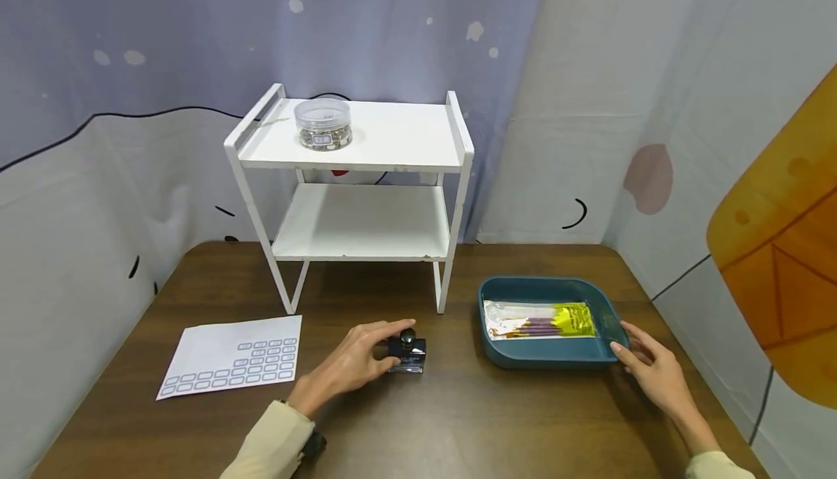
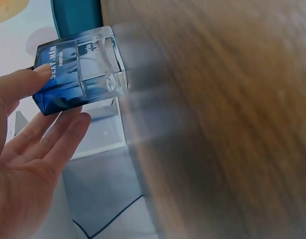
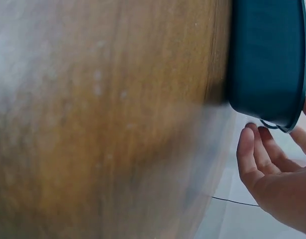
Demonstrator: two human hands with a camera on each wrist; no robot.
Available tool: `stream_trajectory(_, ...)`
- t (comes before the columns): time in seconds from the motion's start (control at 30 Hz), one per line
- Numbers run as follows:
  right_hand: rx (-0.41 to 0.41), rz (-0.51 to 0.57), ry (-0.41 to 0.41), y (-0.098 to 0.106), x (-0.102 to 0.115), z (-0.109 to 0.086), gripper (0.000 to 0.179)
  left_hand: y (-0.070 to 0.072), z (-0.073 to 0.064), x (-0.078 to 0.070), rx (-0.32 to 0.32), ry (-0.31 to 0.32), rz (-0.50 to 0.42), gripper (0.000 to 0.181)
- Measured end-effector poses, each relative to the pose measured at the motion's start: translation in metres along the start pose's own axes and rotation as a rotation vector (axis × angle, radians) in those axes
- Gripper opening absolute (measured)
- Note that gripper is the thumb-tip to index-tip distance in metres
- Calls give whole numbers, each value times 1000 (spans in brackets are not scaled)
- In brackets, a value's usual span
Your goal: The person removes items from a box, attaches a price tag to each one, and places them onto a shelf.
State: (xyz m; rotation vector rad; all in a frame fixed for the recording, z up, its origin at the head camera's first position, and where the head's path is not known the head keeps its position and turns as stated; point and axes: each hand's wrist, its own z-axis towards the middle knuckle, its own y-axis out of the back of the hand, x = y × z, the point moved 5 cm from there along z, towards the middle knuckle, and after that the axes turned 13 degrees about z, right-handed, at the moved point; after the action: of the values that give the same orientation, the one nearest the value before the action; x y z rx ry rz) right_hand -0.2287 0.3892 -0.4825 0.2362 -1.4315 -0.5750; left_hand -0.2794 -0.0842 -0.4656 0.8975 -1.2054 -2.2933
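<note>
My left hand [image 1: 353,357] has its thumb and fingers about a small perfume bottle [image 1: 410,355] with a dark round cap, upright on the table. The left wrist view shows this bottle [image 2: 68,74] as blue glass fading to clear, with white lettering; the thumb lies on its front and the fingers are behind. At the right, my right hand [image 1: 657,373] grips the near right corner of a teal plastic bin [image 1: 549,360] at its rim. Inside the bin lies a clear and yellow packet [image 1: 539,320] of purple sticks. The right wrist view shows several fingertips [image 3: 247,142] below the bin's wall, apart from it.
A white two-tier shelf [image 1: 366,221] stands at the back of the wooden table [image 1: 471,421]. On its top tier sits a clear round jar [image 1: 323,124] with small pieces inside. A sheet of labels [image 1: 232,359] lies at the left. Patterned curtains [image 1: 405,21] hang behind.
</note>
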Motion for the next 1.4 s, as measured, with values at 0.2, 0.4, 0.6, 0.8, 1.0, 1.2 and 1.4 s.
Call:
stream_trajectory(0.2,-77,-114,32,5,5,-4,59,1,-3,2,39,33,-38,77)
stream_trajectory(0.4,-166,-160,97,3,25,-12,58,7,-12,6,43,92,-84,75)
stream_trajectory(0.6,-262,-143,248,-15,62,-19,54,26,-23,21,-68,155,-28,68)
stream_trajectory(0.8,-322,-4,484,-48,113,-20,59,50,-36,40,-202,233,92,62)
stream_trajectory(1.0,-263,99,664,-93,161,-22,59,65,-51,50,-269,282,137,61)
stream_trajectory(1.2,-85,190,751,-151,206,-31,55,81,-75,64,-369,369,188,57)
stream_trajectory(1.4,117,239,898,-209,248,-51,54,100,-100,86,-402,502,276,53)
